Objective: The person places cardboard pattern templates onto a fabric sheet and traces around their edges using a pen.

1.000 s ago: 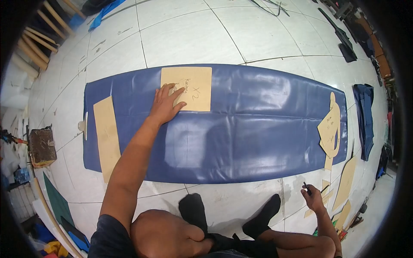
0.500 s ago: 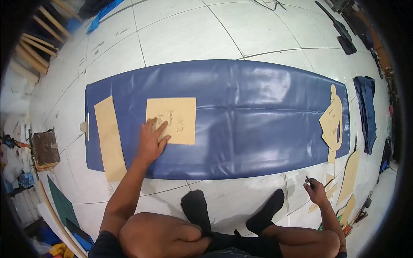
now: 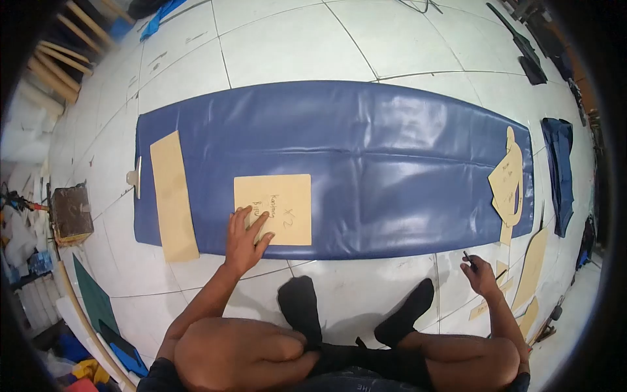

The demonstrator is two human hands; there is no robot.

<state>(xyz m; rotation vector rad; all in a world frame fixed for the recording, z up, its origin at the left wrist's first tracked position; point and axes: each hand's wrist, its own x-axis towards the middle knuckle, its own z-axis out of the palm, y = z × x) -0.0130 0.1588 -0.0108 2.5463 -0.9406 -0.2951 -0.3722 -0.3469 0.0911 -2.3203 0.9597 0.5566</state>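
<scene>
My left hand (image 3: 247, 240) lies with spread fingers on the lower left part of a square tan card (image 3: 287, 196) that bears handwriting and "X2". The card rests flat near the front edge of a long blue sheet (image 3: 392, 196) on the floor. A slim dark pen-like item (image 3: 467, 257) is held in my right hand (image 3: 482, 277), which is just off the sheet's front edge at the right. A long tan card strip (image 3: 173, 196) lies across the sheet's left end. Several cut card shapes (image 3: 504, 186) overlap at its right end.
A metal clip (image 3: 134, 178) sits at the sheet's left edge, with a brown block (image 3: 72, 213) further left. Folded dark blue material (image 3: 558, 176) lies beyond the right end. More card pieces (image 3: 530, 268) are on the tiled floor at the lower right. My feet are in front of the sheet.
The square card has moved with my left hand from the sheet's far edge toward its front edge. My right hand still holds the pen-like item and has shifted little.
</scene>
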